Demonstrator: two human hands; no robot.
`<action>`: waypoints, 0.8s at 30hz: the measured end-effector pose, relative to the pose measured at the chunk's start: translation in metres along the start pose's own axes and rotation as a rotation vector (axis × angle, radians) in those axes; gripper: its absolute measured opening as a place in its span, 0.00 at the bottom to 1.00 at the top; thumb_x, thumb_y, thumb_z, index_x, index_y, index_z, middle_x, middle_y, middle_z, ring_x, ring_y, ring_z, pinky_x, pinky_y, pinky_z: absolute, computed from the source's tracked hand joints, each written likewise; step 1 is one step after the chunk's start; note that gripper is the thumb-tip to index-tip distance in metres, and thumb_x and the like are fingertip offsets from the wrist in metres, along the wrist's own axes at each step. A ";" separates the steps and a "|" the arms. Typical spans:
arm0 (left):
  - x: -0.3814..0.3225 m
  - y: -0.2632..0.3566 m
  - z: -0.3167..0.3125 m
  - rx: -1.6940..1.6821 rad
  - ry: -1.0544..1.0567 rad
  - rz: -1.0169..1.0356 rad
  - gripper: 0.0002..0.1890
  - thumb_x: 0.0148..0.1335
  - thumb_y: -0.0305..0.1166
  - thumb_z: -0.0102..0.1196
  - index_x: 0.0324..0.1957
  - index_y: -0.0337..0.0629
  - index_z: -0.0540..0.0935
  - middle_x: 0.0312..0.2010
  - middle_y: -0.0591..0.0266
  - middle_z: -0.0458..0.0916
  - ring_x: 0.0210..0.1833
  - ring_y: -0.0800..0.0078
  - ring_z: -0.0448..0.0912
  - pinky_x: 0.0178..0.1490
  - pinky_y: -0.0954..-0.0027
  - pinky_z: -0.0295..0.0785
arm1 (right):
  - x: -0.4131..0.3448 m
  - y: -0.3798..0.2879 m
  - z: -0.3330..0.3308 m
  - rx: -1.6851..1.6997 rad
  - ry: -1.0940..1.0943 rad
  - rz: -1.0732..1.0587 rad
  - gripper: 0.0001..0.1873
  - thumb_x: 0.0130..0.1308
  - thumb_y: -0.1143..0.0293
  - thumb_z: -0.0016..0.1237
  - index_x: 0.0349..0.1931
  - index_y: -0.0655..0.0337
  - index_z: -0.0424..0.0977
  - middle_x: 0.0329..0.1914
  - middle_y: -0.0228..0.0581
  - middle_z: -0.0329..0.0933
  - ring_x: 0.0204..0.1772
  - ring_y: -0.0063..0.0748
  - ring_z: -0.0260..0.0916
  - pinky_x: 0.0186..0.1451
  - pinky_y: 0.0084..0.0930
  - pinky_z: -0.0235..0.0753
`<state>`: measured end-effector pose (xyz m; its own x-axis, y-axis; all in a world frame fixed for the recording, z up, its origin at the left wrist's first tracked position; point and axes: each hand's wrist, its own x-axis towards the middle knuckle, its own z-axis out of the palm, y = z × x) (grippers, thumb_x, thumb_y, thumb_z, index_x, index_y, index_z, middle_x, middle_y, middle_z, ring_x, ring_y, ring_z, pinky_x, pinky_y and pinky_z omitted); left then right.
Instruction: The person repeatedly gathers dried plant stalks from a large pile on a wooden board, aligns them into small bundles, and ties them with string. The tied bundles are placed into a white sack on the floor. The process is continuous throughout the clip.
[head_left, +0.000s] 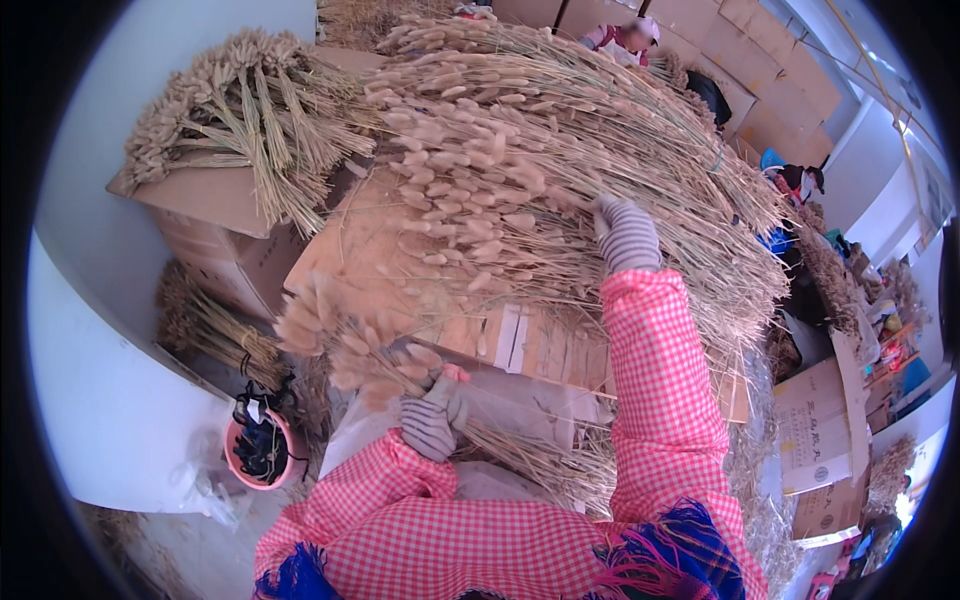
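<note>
My left hand (433, 420), in a striped knit glove, grips a bunch of dried bunny-tail grass (367, 352) low in front of me. Its fluffy heads point up and left, and the stems (540, 457) trail to the lower right. A pink fingertip shows at that glove's top. My right hand (630, 234), gloved in the same stripes, reaches into a large heap of the same dried grass (480, 142). Its fingers are curled on stems at the near side of the heap, with slightly blurred heads beside them; the fingertips are partly hidden.
The heap lies on a wooden board (360, 247). At left, tied bunches (255, 112) rest on a cardboard box (217, 247). Below stand another bunch (232, 337) and a pink bucket (259, 480) with dark items. Cartons (817, 427) stand right. A person (622, 41) is behind the heap.
</note>
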<state>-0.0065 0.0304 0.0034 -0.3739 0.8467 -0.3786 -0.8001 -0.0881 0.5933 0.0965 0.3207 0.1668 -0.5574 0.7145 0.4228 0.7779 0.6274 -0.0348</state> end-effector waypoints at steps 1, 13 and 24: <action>0.001 0.001 -0.001 0.019 -0.004 -0.031 0.10 0.68 0.41 0.50 0.39 0.46 0.72 0.16 0.75 0.61 0.13 0.85 0.54 0.18 0.79 0.56 | 0.006 0.001 -0.002 0.105 0.074 0.017 0.12 0.62 0.63 0.45 0.42 0.56 0.76 0.39 0.51 0.78 0.46 0.52 0.76 0.50 0.42 0.73; -0.001 -0.006 0.002 -0.100 -0.042 -0.003 0.07 0.67 0.38 0.52 0.38 0.47 0.73 0.21 0.76 0.66 0.13 0.88 0.53 0.18 0.82 0.51 | -0.003 0.001 0.014 -0.092 -0.304 -0.174 0.10 0.60 0.63 0.48 0.39 0.53 0.78 0.34 0.47 0.80 0.40 0.50 0.77 0.49 0.40 0.75; -0.001 -0.006 0.005 -0.071 -0.019 0.010 0.08 0.68 0.37 0.51 0.36 0.45 0.73 0.12 0.78 0.55 0.12 0.87 0.51 0.17 0.81 0.50 | -0.004 0.006 -0.024 -0.345 -0.333 0.068 0.17 0.63 0.56 0.47 0.44 0.57 0.75 0.44 0.47 0.79 0.49 0.50 0.76 0.53 0.42 0.72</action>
<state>0.0009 0.0331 0.0041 -0.3734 0.8554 -0.3589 -0.8278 -0.1326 0.5452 0.1105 0.3145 0.1866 -0.5206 0.8459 0.1157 0.8353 0.4766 0.2742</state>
